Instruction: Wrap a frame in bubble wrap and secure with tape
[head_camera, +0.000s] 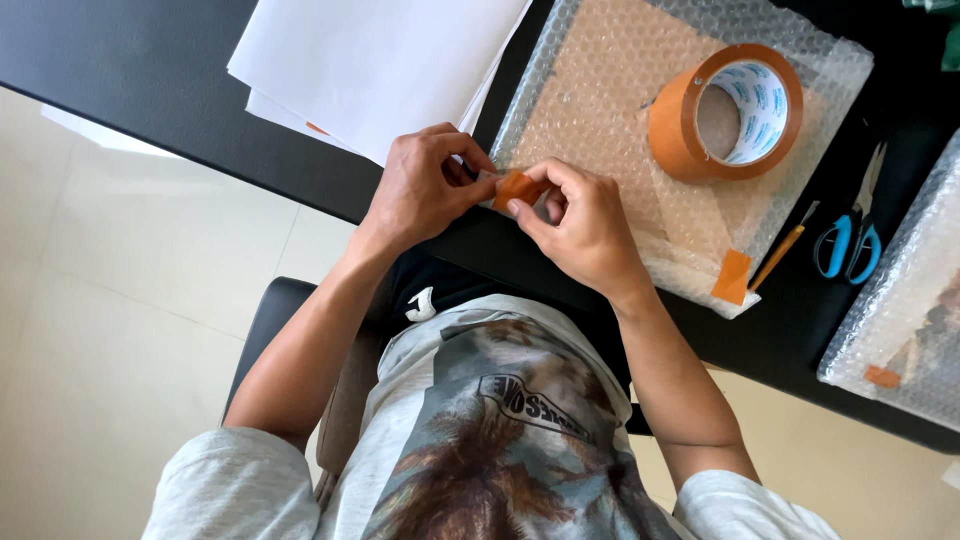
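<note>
Head view: a seated person presses a short strip of orange tape (517, 187) onto the near-left corner of a flat parcel wrapped in bubble wrap (600, 110), which lies on a black table (150, 60). The left hand (425, 185) has its fingers curled tight, thumb and forefinger pinching the corner of the wrap just left of the strip; the right hand (580, 225) is likewise closed, its thumb flat on the tape and the forefinger bent over it. Neither hand is spread open — both grip at the same small spot, nearly touching.

The risk, as it looks from here: the strip could fold onto itself or stick to a fingertip if the thumb lifts unevenly, and the loose wrap edge could spring back if the left pinch slackens, leaving a wrinkled seal.

A roll of orange tape (725, 110) rests on the parcel's far-right part. Another orange patch (733, 277) already holds the near-right corner. Blue-handled scissors (850, 235) and a thin orange-handled tool (785, 248) lie to the right, near a second wrapped parcel (900, 300). White sheets of paper (370, 60) lie at far left.
</note>
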